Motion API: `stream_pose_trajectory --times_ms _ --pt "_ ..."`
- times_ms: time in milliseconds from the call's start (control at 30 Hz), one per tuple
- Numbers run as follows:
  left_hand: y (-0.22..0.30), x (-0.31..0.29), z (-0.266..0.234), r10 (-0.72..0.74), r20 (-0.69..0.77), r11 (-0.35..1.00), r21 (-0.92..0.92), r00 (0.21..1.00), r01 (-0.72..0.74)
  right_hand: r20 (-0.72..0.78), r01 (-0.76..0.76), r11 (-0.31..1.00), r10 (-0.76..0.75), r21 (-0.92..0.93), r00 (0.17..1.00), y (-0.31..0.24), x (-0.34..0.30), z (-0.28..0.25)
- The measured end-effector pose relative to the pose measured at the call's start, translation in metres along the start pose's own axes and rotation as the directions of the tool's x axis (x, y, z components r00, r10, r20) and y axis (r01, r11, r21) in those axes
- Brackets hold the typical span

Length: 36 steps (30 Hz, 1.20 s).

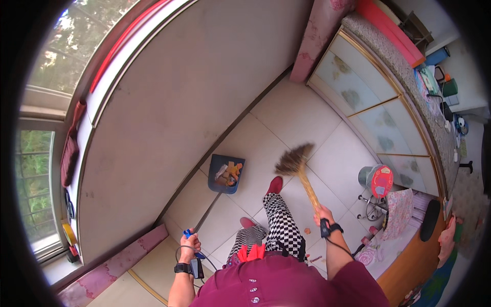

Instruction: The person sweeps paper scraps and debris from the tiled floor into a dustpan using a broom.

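Observation:
A long-handled blue dustpan [211,181] rests on the floor tiles by the white panel, with scraps of litter [228,173] in its pan, some orange-yellow and some whitish. My left hand [190,244] is closed round the top of its handle, at the blue grip. In my right hand [322,215] is the wooden handle of a broom [294,159]. The broom's brown bristles are spread low over the floor, ahead of my right foot and apart from the dustpan. Small bits of debris [307,231] lie on the tiles below my right hand.
A tall white panel [169,87] bounds the left side, with a window beyond. Cabinets [381,102] with a cluttered stone top line the right. A grey bin [365,176] with a red-patterned round top, a wheeled base [374,207] and a floral cloth [397,212] stand at right.

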<state>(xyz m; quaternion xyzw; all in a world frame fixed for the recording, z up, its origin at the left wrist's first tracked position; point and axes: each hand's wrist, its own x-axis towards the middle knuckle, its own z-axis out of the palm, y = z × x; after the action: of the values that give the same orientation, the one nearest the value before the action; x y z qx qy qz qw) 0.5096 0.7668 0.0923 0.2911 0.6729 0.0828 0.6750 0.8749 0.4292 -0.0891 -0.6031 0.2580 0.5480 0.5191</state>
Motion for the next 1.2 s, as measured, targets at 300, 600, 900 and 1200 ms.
stream_pose_trajectory --times_ms 300,600,900,1200 --pt "0.027 0.022 0.052 0.009 0.02 1.0 0.005 1.0 -0.009 -0.018 0.067 0.994 -0.066 0.086 0.998 -0.077 -0.024 0.041" --pt "0.065 0.041 0.126 -0.068 0.076 0.983 0.174 0.995 0.054 0.135 0.275 0.955 -0.26 -0.113 0.956 -0.226 0.116 0.129" --pt "0.096 0.046 0.186 -0.111 0.157 0.942 0.331 0.981 0.054 -0.047 0.185 0.941 -0.179 0.283 0.983 -0.099 0.072 -0.075" --pt "0.106 0.055 0.212 -0.13 0.282 0.92 0.393 0.951 0.009 -0.188 0.074 0.641 0.112 0.764 0.976 0.078 -0.041 -0.1"
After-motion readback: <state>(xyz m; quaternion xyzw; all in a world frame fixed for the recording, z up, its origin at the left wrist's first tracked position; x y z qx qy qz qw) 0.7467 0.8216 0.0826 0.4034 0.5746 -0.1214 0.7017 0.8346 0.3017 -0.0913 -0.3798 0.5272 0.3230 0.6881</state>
